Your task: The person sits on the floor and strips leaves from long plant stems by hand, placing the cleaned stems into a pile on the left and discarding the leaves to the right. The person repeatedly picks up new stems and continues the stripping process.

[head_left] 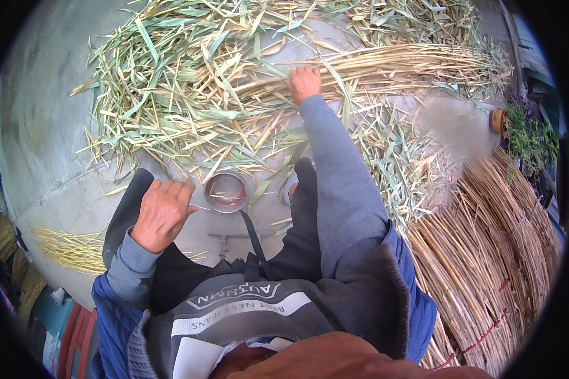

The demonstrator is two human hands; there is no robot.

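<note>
While stretched out ahead in the head view, rests the right hand on a long bundle of tan reeds, running mostly to the right of those fingers, with loose leaves heaped to their left. Shows these fingers bent down onto the stalks with tips out of sight: cannot tell whether clamped or merely resting. Holds the left hand well apart from it, by the left knee, with curled fingers; cannot tell whether closed on anything. Could catch leaves along with stalks under the right fingers, because of lying so mixed there, or cut bare skin on sharp edges. Might splay the reeds by dragging from one end, with no tie to be seen around them. Might also knock the metal bowl, just right of the left fingers, by sweeping sideways. Leaves unclear a thin pale line beside the left thumb, perhaps strand, perhaps tool. Hides most of the right foot, below the right fingers. Blurs under a pale smear to their right, and cuts off the stacked reeds, lower right of them, at the round border.
</note>
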